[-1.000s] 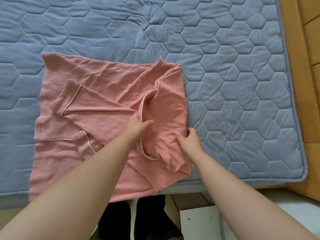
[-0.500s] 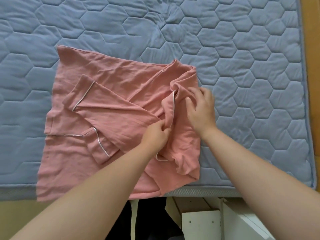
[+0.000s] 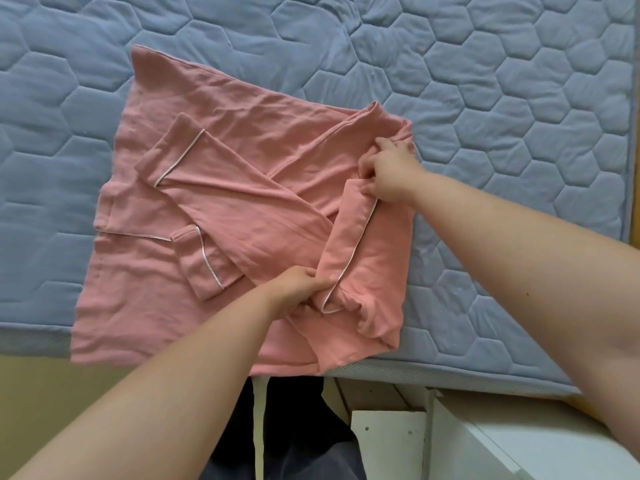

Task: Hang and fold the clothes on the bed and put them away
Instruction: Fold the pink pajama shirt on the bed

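A pink pyjama top (image 3: 221,188) with white piping lies spread on the blue quilted bed (image 3: 485,98), its lower hem hanging over the bed's near edge. Both sleeves are folded across its body, cuffs pointing left. At its right end the collar part is turned over into a narrow band (image 3: 349,237). My left hand (image 3: 298,289) pinches the near end of that band. My right hand (image 3: 388,171) grips the far end, fingers curled into the cloth.
The bed's near edge (image 3: 415,375) runs across the lower view. Below it are a white piece of furniture (image 3: 485,445) at the right and my dark trousers (image 3: 287,427) in the middle. A wooden bed frame (image 3: 636,81) borders the far right.
My right hand moved from the near right corner up to the far end of the collar part. My left hand shifted nearer. The collar part is now turned over into a straight band.
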A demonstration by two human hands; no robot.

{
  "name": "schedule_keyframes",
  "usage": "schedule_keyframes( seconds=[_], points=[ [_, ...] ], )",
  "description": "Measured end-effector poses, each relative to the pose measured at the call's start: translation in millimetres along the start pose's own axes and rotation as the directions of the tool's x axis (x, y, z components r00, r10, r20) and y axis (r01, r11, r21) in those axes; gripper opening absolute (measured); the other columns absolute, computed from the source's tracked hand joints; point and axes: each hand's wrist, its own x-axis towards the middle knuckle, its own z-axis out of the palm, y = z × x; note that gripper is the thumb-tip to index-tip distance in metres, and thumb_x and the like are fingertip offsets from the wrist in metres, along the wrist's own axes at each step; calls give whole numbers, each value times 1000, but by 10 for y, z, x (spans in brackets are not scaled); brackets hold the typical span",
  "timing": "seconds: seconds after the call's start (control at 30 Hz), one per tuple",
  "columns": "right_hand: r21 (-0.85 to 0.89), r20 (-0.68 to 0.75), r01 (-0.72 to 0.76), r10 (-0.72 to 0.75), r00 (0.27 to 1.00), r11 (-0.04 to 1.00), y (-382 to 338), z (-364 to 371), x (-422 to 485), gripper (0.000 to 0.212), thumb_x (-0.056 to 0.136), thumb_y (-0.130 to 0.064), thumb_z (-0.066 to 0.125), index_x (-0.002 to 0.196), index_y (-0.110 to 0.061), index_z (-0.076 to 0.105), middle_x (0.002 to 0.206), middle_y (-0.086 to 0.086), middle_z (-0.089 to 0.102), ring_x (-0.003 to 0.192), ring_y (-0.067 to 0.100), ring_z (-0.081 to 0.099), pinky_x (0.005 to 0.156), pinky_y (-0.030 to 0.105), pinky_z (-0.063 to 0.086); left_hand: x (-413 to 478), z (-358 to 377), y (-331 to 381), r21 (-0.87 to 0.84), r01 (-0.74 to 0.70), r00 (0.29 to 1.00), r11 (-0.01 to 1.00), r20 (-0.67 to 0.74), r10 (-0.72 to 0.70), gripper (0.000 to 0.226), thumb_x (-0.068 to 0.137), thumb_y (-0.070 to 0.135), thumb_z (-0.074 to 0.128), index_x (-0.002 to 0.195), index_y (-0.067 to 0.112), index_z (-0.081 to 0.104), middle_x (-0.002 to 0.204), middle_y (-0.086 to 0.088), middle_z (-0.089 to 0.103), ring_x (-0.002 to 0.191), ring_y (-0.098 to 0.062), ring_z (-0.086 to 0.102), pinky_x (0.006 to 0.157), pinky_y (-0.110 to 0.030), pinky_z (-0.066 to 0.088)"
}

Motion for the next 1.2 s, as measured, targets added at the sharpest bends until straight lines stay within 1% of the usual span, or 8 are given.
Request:
schedule_keyframes(
  seconds=[0.17,0.23,0.33,0.43,0.63,0.83,1.07,1.2],
  points=[
    [-133,64,33,-25,998,991,-78,16,-24,47,86,-43,63,130,-27,56,157,9,13,140,37,15,115,49,20,40,92,-135,21,-29,992,999,-125,31,34,87,41,65,101,9,70,84,-10,65,62,-18,54,61,-29,41],
    [-119,34,33,-29,999,992,-105,17,-27,43,89,-40,58,128,-22,58,155,10,18,139,36,17,114,47,21,2,143,-115,-187,-24,997,982,-71,10,40,92,46,55,107,11,67,93,-8,69,75,-18,64,64,-27,53],
    [-52,-20,-5,4,1000,999,-101,43,-1,37,92,-31,55,126,-17,59,151,10,26,138,34,20,113,45,24,-20,106,-122,-580,-3,998,815,55,43,35,101,34,42,118,11,60,116,-14,66,102,-27,64,82,-39,57],
    [31,-73,-9,11,997,999,-69,110,27,27,92,-21,53,115,-14,64,142,11,36,131,33,30,110,44,29,-51,21,-232,-647,-35,982,762,119,146,33,99,12,39,129,4,51,125,-20,58,118,-35,54,97,-45,49],
    [176,-153,-19,46,987,984,-39,206,53,25,87,-2,48,100,-8,69,122,15,48,115,34,48,100,31,39,-113,-9,-354,-265,-108,974,958,166,155,37,93,-11,44,119,9,61,109,-12,63,98,-18,60,80,-25,54],
    [269,-208,44,13,978,962,-86,195,8,30,89,0,44,110,-3,66,155,16,25,142,30,26,114,26,20,-163,94,-335,123,-237,971,964,-13,240,18,88,16,67,89,-1,73,86,-11,72,76,-15,61,76,-30,52],
    [-19,-287,221,-217,933,975,-288,385,-26,27,90,-14,53,103,5,66,151,24,28,139,38,28,114,46,23,-15,269,-491,119,-57,937,991,-335,94,34,88,29,66,82,-5,66,74,-17,72,67,-30,70,69,-42,59],
    [173,-499,33,59,864,984,-341,434,-123,37,92,-17,51,127,-6,54,152,18,29,141,31,26,117,45,15,-67,295,-446,461,-12,793,887,-537,289,32,82,41,67,94,16,52,93,-4,66,89,-27,61,78,-36,49]
  ],
)
